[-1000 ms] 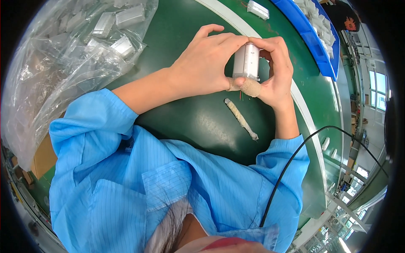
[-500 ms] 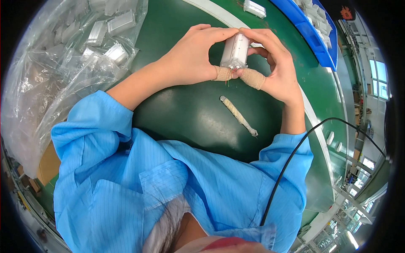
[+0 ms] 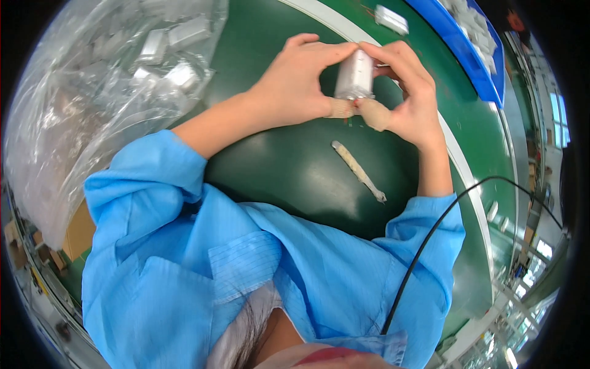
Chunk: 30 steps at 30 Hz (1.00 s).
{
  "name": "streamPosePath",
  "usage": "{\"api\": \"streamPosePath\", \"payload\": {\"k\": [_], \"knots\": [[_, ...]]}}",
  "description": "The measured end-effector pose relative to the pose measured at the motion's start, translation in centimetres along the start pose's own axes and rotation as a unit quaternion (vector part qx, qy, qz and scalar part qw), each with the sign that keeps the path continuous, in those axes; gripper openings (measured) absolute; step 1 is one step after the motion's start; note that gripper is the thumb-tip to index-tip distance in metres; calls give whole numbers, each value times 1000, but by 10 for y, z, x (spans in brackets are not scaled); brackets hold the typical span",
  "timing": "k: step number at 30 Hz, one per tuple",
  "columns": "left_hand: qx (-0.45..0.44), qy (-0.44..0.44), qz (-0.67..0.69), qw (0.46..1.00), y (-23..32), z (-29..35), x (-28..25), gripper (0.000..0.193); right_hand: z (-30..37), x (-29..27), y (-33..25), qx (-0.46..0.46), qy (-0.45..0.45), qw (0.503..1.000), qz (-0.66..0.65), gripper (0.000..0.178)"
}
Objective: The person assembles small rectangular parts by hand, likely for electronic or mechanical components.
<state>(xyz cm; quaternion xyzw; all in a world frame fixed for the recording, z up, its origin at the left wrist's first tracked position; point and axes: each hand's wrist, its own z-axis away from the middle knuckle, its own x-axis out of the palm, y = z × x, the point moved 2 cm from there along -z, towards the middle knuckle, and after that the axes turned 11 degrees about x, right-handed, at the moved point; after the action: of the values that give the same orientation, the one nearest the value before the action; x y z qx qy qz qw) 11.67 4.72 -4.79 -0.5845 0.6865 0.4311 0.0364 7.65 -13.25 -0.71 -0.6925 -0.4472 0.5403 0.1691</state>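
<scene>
Between my two hands is a white box-shaped plastic housing, held over the far part of the dark green table. My left hand grips its left side, thumb at the near end and fingertips at the far end. From the right, my right hand closes on it the same way. Tan wrappings cover both thumbs, which meet at the near end, where thin short wires seem to stick out; blur hides the detail. Nearer to me lies a slim tool wrapped in pale tape, touched by neither hand.
A clear plastic bag with several white housings fills the left side. At the far right stands a blue bin of white parts. Another white housing lies beyond a pale rail. A black cable arcs across the right side.
The whole view has shifted slightly, so everything sits a little farther right. Both hands keep the same grip on the housing.
</scene>
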Motion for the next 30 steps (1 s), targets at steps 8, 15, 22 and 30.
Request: {"api": "streamPosePath", "payload": {"k": [8, 15, 22, 30], "knots": [[-49, 6, -4, 999, 8, 2, 9, 93, -2, -46, 38, 175, 3, 977, 124, 50], [-10, 66, -190, 980, -11, -20, -77, 17, -1, -105, 65, 311, 184, 915, 181, 37], [-210, -132, -363, 898, -21, 33, -171, 30, -41, -83, 89, 419, 116, 858, 273, 48], [-151, -79, -443, 880, -41, 43, -149, 40, -43, -62, 95, 339, 134, 896, 254, 30]]}}
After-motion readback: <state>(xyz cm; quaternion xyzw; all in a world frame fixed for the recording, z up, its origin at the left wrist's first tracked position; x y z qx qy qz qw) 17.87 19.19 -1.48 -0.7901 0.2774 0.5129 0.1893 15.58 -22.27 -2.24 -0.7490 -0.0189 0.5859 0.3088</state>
